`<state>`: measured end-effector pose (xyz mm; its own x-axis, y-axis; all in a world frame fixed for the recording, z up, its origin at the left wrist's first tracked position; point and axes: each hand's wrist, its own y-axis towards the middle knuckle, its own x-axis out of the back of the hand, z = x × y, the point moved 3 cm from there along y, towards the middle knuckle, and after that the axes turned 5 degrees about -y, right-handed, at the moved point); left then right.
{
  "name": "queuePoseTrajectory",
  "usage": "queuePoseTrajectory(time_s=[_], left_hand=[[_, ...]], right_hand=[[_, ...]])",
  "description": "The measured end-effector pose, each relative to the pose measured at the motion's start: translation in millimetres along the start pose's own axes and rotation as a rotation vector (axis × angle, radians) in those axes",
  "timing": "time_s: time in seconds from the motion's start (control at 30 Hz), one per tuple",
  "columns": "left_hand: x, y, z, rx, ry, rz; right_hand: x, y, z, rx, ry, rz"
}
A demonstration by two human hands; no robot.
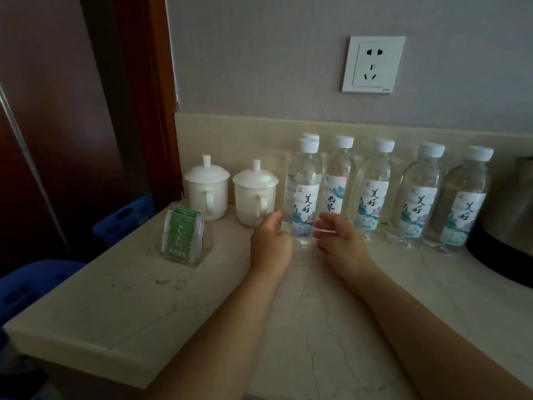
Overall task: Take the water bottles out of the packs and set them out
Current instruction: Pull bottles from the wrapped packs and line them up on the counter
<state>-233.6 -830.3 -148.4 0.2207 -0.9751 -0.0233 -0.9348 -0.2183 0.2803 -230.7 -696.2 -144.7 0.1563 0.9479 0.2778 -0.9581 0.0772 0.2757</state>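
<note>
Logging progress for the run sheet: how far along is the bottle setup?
Done: six water bottles stand upright at the back of the counter, one behind the leftmost. In hand: left hand and right hand flank the leftmost front bottle, open, not clearly gripping. Left: no pack in view; probably just aligning that bottle.

The leftmost front bottle (304, 203) and three right-hand bottles (416, 210) are labelled 美好; the second bottle (336, 197) 无界.

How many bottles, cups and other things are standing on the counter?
Water bottles: 6 (one stands behind another)
White lidded cups: 2
Tea packet holder: 1
Kettle: 1
Total: 10
</note>
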Motion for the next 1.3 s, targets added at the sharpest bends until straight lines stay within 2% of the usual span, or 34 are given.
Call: queuePoseTrajectory(time_s=[0.2,0.3,0.47,0.9,1.0,1.1,1.2,1.3], left_hand=[[-1.2,0.7,-3.5,-0.022,0.138,0.037],[-1.0,0.6,-2.0,0.036,0.065,0.005],[-0.7,-0.7,-0.5,0.031,0.022,-0.02],[-1.8,-4.8,-4.4,0.008,0.033,0.06],[0.5,-8.0,-9.0,-0.024,0.058,-0.034],[6.8,-12.5,-13.5,-0.065,0.191,-0.172],[8.5,-19.5,-20.9,-0.149,0.423,-0.126],[11.8,-25.6,-29.2,-0.267,0.666,-0.015]], right_hand=[[-0.9,-1.3,0.4,0.003,-0.029,0.019],[-2.5,-1.8,1.5,0.006,0.029,0.024],[-0.4,-1.4,-0.8,-0.005,0.005,-0.007],[2.7,-4.8,1.3,0.016,-0.084,-0.056],[6.4,-7.4,4.3,0.071,-0.216,-0.13],[12.2,-12.0,8.5,0.122,-0.427,-0.244],[18.4,-18.0,12.6,0.156,-0.723,-0.238],[28.5,-25.3,21.7,0.071,-0.944,-0.19]])
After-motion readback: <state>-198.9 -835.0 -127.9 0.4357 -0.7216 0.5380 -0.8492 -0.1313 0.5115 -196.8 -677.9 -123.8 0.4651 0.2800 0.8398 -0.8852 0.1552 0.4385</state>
